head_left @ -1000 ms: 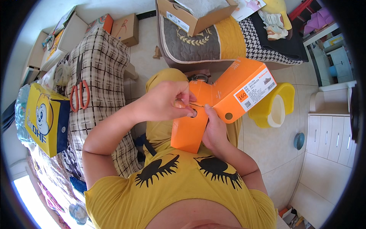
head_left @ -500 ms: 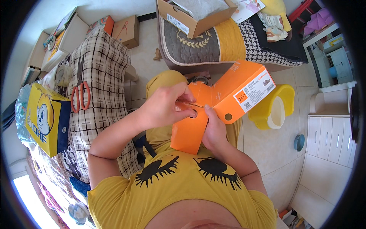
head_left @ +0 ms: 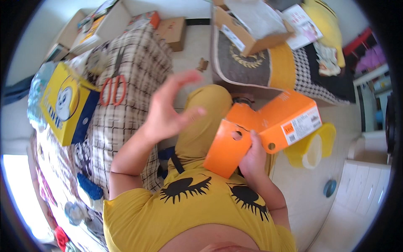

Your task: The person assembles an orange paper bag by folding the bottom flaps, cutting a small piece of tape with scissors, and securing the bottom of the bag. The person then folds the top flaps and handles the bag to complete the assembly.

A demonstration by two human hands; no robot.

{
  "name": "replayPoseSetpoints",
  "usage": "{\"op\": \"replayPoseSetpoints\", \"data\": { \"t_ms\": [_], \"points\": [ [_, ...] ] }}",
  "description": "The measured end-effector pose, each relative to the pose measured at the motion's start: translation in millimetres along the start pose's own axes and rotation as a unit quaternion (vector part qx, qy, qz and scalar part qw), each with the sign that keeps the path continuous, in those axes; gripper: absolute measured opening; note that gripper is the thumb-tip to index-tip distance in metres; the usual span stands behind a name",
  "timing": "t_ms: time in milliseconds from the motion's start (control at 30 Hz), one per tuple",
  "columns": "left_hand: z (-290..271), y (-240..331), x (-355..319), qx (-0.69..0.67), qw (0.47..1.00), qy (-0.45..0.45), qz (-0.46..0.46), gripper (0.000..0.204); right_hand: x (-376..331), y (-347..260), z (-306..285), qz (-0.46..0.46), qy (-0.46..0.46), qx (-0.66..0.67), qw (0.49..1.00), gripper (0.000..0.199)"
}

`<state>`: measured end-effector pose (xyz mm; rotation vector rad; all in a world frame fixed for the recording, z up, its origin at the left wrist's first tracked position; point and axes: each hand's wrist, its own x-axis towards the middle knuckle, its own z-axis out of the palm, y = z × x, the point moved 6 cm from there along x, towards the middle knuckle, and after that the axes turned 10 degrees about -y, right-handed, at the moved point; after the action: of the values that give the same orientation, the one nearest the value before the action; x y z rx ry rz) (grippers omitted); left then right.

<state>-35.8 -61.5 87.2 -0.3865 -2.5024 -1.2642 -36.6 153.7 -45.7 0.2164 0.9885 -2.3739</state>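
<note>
**In the lap: left hand lifted off the orange box**

In the lap of the seated person, the orange cardboard box (head_left: 264,130) is now held by one hand only. A second ago and half a second ago both hands were closed on it, the left working at the flap near the round hole. Now the left hand (head_left: 168,111) has come away and hangs raised above the left knee, fingers spread and empty, well apart from the box. The right hand (head_left: 252,157) stays clamped on the underside of the box, thumb pressed near the fold between the two flaps.

The box itself has barely shifted: it lies tilted across the right thigh, its opened flap hanging down toward the yellow shirt (head_left: 189,210), its labelled end pointing toward the yellow potty-shaped tub (head_left: 312,147) on the floor.

Judgement: work on the flap is interrupted; the box is secure but single-handed.

To the left, red-handled scissors (head_left: 112,90) lie on the checked cloth (head_left: 130,71), near the raised hand but untouched. A yellow carton (head_left: 65,103) lies beside them
</note>
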Motion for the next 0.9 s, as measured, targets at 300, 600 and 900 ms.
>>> {"op": "replayPoseSetpoints", "data": {
  "t_ms": [300, 600, 900],
  "points": [
    [-173, -141, -100, 0.443, 0.781, 0.048, -0.438, 0.042, -13, 0, 9, 0.029, -0.040, 0.008, 0.999, 0.037],
    [-189, -161, -100, 0.360, 0.848, 0.240, -0.307, 0.030, -12, -6, 12, 0.005, -0.054, 0.001, 0.999, 0.037],
    [-52, -16, -57, 0.237, 0.936, -0.221, -0.140, 0.036, -12, -6, 13, 0.013, -0.035, -0.013, 0.999, 0.037]
  ]
}}
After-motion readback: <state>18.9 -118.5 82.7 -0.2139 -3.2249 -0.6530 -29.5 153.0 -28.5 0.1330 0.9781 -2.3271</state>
